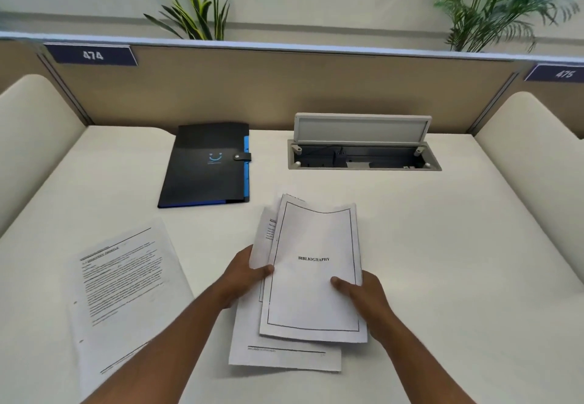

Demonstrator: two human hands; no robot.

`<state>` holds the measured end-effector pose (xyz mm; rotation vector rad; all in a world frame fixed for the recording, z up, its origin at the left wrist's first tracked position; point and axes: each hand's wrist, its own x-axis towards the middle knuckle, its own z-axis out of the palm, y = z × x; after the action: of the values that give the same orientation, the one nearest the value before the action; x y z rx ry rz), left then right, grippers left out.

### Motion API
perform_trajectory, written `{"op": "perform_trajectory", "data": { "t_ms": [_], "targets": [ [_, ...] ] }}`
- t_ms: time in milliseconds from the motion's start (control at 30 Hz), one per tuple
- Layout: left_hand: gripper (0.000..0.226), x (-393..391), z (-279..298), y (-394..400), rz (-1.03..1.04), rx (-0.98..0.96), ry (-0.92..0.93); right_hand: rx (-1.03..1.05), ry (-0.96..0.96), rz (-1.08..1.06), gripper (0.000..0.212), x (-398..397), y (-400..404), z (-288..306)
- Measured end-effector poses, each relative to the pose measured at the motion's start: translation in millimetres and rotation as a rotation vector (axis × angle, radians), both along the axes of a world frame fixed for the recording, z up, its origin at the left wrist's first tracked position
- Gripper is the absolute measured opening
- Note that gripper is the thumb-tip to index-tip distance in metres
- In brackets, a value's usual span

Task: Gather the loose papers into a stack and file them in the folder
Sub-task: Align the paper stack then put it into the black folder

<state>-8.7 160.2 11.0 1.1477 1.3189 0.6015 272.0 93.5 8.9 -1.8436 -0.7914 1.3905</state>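
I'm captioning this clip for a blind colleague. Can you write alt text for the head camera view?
Two hands hold a loose sheaf of papers over a white desk, the left hand and right hand gripping its sides; the top sheet reads BIBLIOGRAPHY. Another printed page lies to the left, and a closed black folder lies behind.

Folder [205,166] back-left on desk [442,245], cable box [363,155] to its right, held papers [313,277] front-ctr, loose sheet [126,293] left of them.

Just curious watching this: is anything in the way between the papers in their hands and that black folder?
Nothing visible on the bare desk between the held papers and the folder, but the folder's snap strap looks fastened.
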Motion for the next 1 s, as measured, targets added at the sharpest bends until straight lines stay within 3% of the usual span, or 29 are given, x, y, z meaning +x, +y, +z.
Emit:
{"op": "perform_trajectory", "data": {
  "t_ms": [133, 233, 467, 633, 800, 1000],
  "targets": [
    [0.045, -4.6, 12.9, -10.3, 0.044, 0.034, -0.186, 0.048, 0.309, -0.171, 0.073, 7.7, 4.7, 7.1],
    [0.046, -4.9, 25.7, -13.3, 0.05, 0.056, -0.237, 0.084, 0.43, -0.041, 0.075, 5.9, 6.7, 18.5],
    [0.033, -0.6, 75.0, -18.8, 0.218, 0.245, -0.251, 0.427, 0.299, -0.022, 0.053, -16.9, 11.4, 52.4],
    [0.046, -0.4, 110.8, -22.4, 0.19, 0.46, -0.27, 0.661, 0.274, 0.026, 0.052, -27.1, 14.4, 92.7],
    [0.055, -0.3, 109.0, -33.0, 0.176, 0.457, -0.253, 0.681, 0.231, 0.153, 0.059, -36.7, 8.0, 100.7],
    [0.051, -3.2, 113.2, -38.2, 0.214, 0.505, -0.24, 0.667, 0.208, 0.13, 0.048, -35.4, 6.7, 100.5]
  ]
}}
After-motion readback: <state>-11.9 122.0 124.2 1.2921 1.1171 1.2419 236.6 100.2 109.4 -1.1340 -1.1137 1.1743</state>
